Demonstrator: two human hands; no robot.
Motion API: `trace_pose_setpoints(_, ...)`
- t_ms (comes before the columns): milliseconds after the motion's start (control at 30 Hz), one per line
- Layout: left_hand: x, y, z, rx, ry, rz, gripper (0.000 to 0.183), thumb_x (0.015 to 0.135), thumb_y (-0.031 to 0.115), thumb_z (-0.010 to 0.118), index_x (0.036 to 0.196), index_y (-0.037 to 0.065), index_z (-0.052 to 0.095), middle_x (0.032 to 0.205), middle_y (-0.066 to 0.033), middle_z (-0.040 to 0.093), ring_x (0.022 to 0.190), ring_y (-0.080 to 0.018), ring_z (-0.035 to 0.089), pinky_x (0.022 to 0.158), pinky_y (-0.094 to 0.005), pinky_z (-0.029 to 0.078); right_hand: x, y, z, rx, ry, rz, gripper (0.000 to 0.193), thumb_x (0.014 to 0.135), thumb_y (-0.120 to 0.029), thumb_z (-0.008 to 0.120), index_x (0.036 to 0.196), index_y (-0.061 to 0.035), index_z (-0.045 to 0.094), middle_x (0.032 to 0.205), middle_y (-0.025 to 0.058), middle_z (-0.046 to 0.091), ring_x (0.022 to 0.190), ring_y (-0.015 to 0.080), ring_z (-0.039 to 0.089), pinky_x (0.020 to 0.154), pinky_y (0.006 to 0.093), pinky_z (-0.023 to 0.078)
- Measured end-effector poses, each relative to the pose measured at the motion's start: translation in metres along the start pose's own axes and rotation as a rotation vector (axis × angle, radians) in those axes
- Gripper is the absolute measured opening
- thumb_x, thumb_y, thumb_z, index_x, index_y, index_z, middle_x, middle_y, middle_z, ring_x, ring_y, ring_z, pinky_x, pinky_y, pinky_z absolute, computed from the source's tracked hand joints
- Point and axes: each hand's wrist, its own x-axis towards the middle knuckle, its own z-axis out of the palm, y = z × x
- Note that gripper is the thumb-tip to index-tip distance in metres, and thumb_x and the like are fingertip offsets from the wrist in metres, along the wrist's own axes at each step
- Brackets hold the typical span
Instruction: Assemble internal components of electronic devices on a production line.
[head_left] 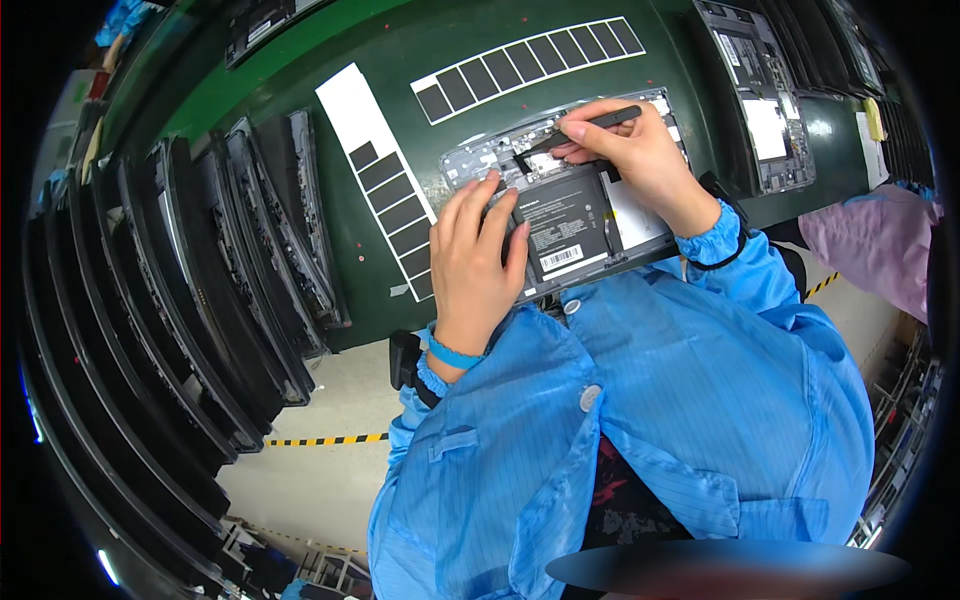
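Observation:
An opened laptop base [466, 168] lies on the green table before me, with its circuit board and a flat black battery [565, 215] exposed. My right hand [650, 160] pinches dark tweezers [615, 118] above the board. Their tips meet a small black piece [522, 163] near the board's middle; whether they grip it or press on it I cannot tell. My left hand [472, 260], open with its fingers stretched out, rests on the base's left side, fingertips by the board and the battery's edge.
Two white backing sheets with black rectangular pieces lie beyond the base [530, 65] and left of it [400, 215]. Many black laptop parts [240, 240] stand in a row at the left. Another opened base [765, 110] lies at the right, near a person's pink sleeve [870, 240].

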Motion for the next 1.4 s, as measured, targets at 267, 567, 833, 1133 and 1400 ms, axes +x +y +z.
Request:
trace_pose_setpoints(267, 0.003, 0.010, -0.004, 0.101, -0.030, -0.040, 0.031, 0.081, 0.013, 0.068, 0.111, 0.006, 0.064, 0.127, -0.0085, 0.057, 0.118, -0.0279, 0.051, 0.100, -0.0400, 0.035, 0.003, 0.002, 0.004, 0.022, 0.068, -0.016, 0.021, 0.090, -0.009, 0.065, 0.103, 0.0067, 0.066, 0.094, 0.0159, 0.069, 0.088, 0.0213, 0.070, 0.078, 0.0276, 0.058)
trace_pose_setpoints(567, 0.012, 0.022, 0.008, 0.219, -0.011, -0.043, 0.049, 0.081, 0.031, 0.070, 0.123, 0.008, 0.058, 0.123, -0.0099, 0.051, 0.112, -0.0288, 0.047, 0.093, -0.0453, 0.034, 0.003, 0.001, 0.004, -0.023, 0.059, -0.011, 0.021, 0.090, -0.010, 0.066, 0.104, 0.0062, 0.066, 0.095, 0.0147, 0.069, 0.089, 0.0200, 0.070, 0.079, 0.0272, 0.057)
trace_pose_setpoints(833, 0.020, 0.028, 0.020, 0.390, -0.033, -0.040, 0.065, 0.081, 0.045, 0.064, 0.131, 0.004, 0.053, 0.122, -0.0113, 0.051, 0.108, -0.0287, 0.045, 0.091, -0.0434, 0.036, 0.003, 0.005, 0.005, -0.026, 0.084, -0.046, 0.022, 0.089, -0.013, 0.068, 0.103, 0.0042, 0.068, 0.096, 0.0119, 0.069, 0.086, 0.0156, 0.067, 0.078, 0.0264, 0.056)
trace_pose_setpoints(1133, 0.021, 0.028, 0.017, 0.365, 0.023, -0.042, 0.059, 0.083, 0.042, 0.064, 0.126, 0.003, 0.056, 0.117, -0.0146, 0.052, 0.109, -0.0308, 0.048, 0.091, -0.0450, 0.037, 0.004, -0.006, 0.008, -0.019, 0.163, -0.230, 0.025, 0.090, -0.016, 0.067, 0.106, 0.0039, 0.067, 0.097, 0.0103, 0.069, 0.086, 0.0143, 0.066, 0.081, 0.0275, 0.056)
trace_pose_setpoints(1400, 0.019, -0.036, -0.040, 0.159, 0.325, -0.230, 0.030, 0.089, 0.018, 0.059, 0.113, 0.000, 0.061, 0.113, -0.0170, 0.058, 0.104, -0.0362, 0.055, 0.091, -0.0428, 0.044, 0.054, -0.016, 0.096, -0.326, 0.037, -0.375, 0.029, 0.083, -0.025, 0.070, 0.091, 0.0033, 0.070, 0.074, 0.0116, 0.070, 0.067, 0.0154, 0.067, 0.061, 0.0279, 0.051)
